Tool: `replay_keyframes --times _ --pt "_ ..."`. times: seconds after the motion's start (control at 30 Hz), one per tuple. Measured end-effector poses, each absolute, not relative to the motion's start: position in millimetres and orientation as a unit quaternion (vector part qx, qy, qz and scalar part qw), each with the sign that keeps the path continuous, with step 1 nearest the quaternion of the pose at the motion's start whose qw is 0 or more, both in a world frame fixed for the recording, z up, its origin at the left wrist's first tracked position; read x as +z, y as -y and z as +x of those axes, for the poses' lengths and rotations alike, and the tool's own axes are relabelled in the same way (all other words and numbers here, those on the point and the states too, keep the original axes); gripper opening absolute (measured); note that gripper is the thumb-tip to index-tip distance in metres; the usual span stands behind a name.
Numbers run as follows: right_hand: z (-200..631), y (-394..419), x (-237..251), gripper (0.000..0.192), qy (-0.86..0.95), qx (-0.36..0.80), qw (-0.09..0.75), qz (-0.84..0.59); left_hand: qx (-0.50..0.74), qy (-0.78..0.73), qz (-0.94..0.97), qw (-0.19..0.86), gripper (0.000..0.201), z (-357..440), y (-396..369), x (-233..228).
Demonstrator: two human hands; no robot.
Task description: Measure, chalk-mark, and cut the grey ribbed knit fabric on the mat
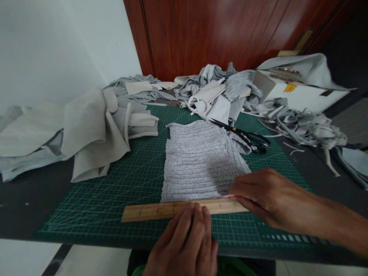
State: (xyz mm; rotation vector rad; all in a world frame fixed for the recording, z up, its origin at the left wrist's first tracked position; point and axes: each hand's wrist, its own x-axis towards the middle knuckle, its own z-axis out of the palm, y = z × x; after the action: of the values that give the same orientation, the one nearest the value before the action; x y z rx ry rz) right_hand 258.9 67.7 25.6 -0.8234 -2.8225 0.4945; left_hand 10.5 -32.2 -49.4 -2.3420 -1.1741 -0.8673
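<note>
A person's left hand [184, 245] presses flat, fingers together and grasping nothing, on a wooden ruler [181, 209] laid across the near part of a green cutting mat [109, 199]. The right hand [264, 195] reaches in from the right, its fingers pinched on a small pale marker at the ruler's upper edge, where the ruler meets the near hem of a grey ribbed knit piece [201, 161]; what exactly the marker is cannot be told. The knit piece lies flat in the middle of the mat, its near edge touching the ruler. Just beyond its far right corner, black-handled scissors [247, 137] rest on the mat, blades partly over the cloth. To the left, folded beige fabric [94, 130] spills from the dark surface [25, 199] onto the mat's edge. Farther back, a heap of grey and white scraps [212, 92] sits against a reddish wooden door [218, 30], with cut strips [304, 126] trailing to the right beside a white box [299, 94].
</note>
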Motion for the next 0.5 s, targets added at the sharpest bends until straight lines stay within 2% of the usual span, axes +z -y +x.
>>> replay_keyframes --times 0.5 --pt "291.0 -63.1 40.9 0.031 0.927 0.144 0.075 -0.337 -0.278 0.423 -0.846 0.166 0.038 12.9 25.4 -49.6"
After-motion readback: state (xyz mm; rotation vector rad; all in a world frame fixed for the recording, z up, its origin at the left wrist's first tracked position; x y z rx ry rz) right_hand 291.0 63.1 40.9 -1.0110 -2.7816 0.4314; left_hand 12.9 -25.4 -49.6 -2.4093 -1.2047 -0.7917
